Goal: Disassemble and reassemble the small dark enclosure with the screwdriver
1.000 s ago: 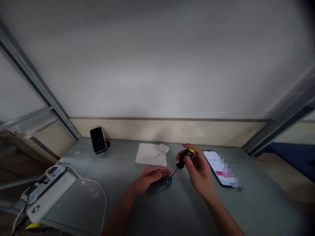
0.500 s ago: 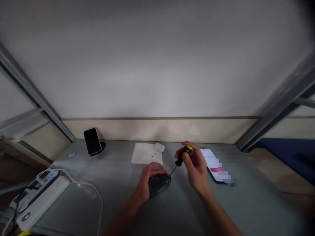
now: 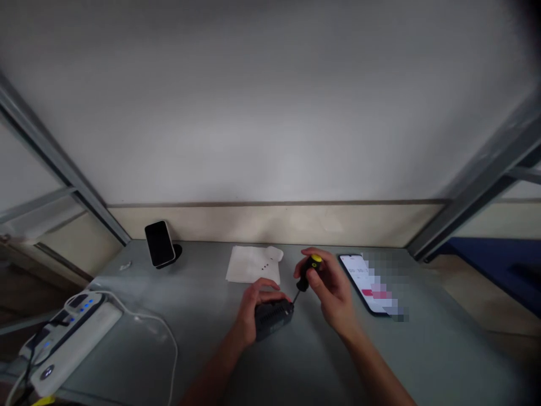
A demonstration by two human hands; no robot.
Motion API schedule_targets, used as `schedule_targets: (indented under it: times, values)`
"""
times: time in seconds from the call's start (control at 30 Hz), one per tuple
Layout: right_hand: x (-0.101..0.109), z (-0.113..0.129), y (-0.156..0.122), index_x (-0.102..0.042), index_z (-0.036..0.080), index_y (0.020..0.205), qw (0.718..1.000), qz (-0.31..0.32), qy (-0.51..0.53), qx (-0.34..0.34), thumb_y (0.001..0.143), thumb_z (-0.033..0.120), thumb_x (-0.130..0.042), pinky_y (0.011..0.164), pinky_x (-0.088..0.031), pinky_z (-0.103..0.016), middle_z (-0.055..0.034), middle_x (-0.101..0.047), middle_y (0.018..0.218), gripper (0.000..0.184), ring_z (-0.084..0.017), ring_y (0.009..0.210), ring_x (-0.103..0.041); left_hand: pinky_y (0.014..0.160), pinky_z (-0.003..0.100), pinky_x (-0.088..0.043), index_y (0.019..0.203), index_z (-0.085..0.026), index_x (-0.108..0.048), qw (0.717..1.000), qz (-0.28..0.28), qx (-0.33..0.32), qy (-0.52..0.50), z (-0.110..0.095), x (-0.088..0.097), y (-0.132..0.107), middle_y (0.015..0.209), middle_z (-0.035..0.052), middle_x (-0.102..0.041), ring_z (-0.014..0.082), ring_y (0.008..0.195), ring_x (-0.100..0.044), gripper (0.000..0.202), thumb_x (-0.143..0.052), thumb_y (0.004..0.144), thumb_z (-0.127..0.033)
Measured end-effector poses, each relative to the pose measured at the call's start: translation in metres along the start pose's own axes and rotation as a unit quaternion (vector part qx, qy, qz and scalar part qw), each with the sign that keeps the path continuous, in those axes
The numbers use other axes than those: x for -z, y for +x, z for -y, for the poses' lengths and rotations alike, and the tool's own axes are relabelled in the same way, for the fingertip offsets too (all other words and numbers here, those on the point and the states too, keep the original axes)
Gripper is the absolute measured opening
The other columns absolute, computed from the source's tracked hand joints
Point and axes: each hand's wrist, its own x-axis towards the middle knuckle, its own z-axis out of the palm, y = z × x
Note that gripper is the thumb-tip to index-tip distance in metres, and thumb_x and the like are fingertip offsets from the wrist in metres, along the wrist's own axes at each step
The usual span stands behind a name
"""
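Observation:
My left hand (image 3: 249, 314) is wrapped round a dark grey box-shaped device (image 3: 274, 321) with slots along its upper edge, holding it at the table's surface. In my right hand (image 3: 333, 293) is a screwdriver (image 3: 305, 273) with a black handle and yellow end. Its shaft slants down to the left, and the tip meets the device's right upper corner. Whether the tip sits in a screw is too small to tell. Behind the device, white paper (image 3: 245, 265) bears a few tiny dark bits (image 3: 265, 267), perhaps screws, and a white rounded object (image 3: 275, 254).
A lit phone (image 3: 363, 285) lies right of my right hand. At the back left a dark-screened device (image 3: 159, 243) leans on a stand. A white power strip (image 3: 76, 344) and its cable (image 3: 163, 321) occupy the left of the grey table (image 3: 203, 349). A wall (image 3: 274, 223) rises behind.
My right hand and the screwdriver handle have shifted slightly left and down, making the screwdriver more upright. My left hand and the device have hardly moved.

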Motion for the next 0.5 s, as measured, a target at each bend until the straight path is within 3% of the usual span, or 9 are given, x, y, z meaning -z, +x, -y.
schedule_targets:
  times: [0.2,0.3,0.4,0.5]
  values:
    - [0.004,0.013,0.004,-0.062,0.03,0.115,0.989,0.111,0.089,-0.045,0.102,0.042,-0.066,0.077,-0.048,-0.035,-0.0066,-0.073,0.105,0.018,-0.022,0.093,-0.064,0.08,0.038,-0.056,0.098,-0.016,-0.071,1.0,-0.004,-0.022,0.018,0.0,0.0,0.0,0.096,0.0161,-0.08,0.0272,0.084,-0.076,0.072,-0.046,0.091,-0.084]
    - [-0.002,0.016,0.004,-0.056,0.033,0.114,0.976,0.138,0.161,-0.053,0.102,0.035,-0.067,0.074,-0.048,-0.032,-0.0009,-0.07,0.095,0.016,-0.018,0.082,-0.064,0.081,0.039,-0.056,0.1,-0.016,-0.071,1.0,-0.001,-0.012,0.009,0.005,0.003,0.001,0.097,0.0165,-0.08,0.0284,0.087,-0.076,0.071,-0.049,0.09,-0.083]
    - [-0.011,0.012,0.001,-0.054,0.033,0.113,0.972,0.123,0.191,-0.063,0.101,0.033,-0.069,0.061,-0.042,-0.026,0.0035,-0.061,0.086,0.019,-0.013,0.066,-0.053,0.078,0.038,-0.056,0.1,-0.017,-0.069,1.0,0.007,-0.007,0.001,0.009,0.007,0.002,0.097,0.0162,-0.081,0.0276,0.085,-0.076,0.067,-0.05,0.092,-0.081]
    - [-0.017,0.005,-0.002,-0.058,0.033,0.123,0.98,0.067,0.177,-0.067,0.104,0.041,-0.063,0.061,-0.04,-0.027,0.0019,-0.055,0.087,0.021,-0.013,0.068,-0.048,0.079,0.036,-0.055,0.1,-0.018,-0.07,1.0,0.014,-0.006,-0.003,0.01,0.009,0.003,0.099,0.0153,-0.081,0.0272,0.087,-0.077,0.065,-0.053,0.09,-0.08]
